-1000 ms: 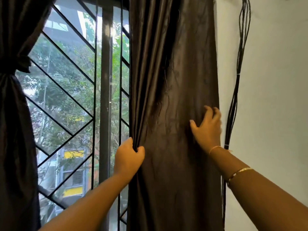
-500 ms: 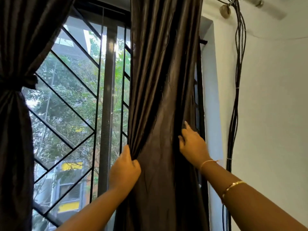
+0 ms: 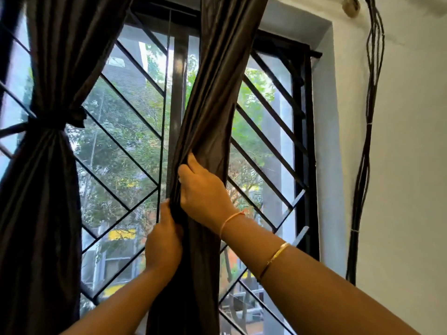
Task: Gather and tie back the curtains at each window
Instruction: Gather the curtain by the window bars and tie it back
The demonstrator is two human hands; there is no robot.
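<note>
A dark brown right curtain (image 3: 212, 97) hangs at the middle of the window, bunched into a narrow column. My right hand (image 3: 203, 192) grips the bunch from the right, fingers wrapped over its folds. Just below and to the left, my left hand (image 3: 163, 243) clasps the same bunch from the left side. The left curtain (image 3: 43, 189) hangs at the left edge, cinched by a dark tie-back (image 3: 55, 120) knotted around its waist.
A black diagonal window grille (image 3: 266, 141) spans the opening, with trees and buildings beyond. A bundle of dark cables (image 3: 367, 153) runs down the white wall on the right. The window's pale reveal (image 3: 326, 165) stands exposed beside the frame.
My right hand has swept the curtain's right edge leftward to meet my left hand, narrowing the cloth into a bunch. The window's right side is now uncovered. The view tilted upward.
</note>
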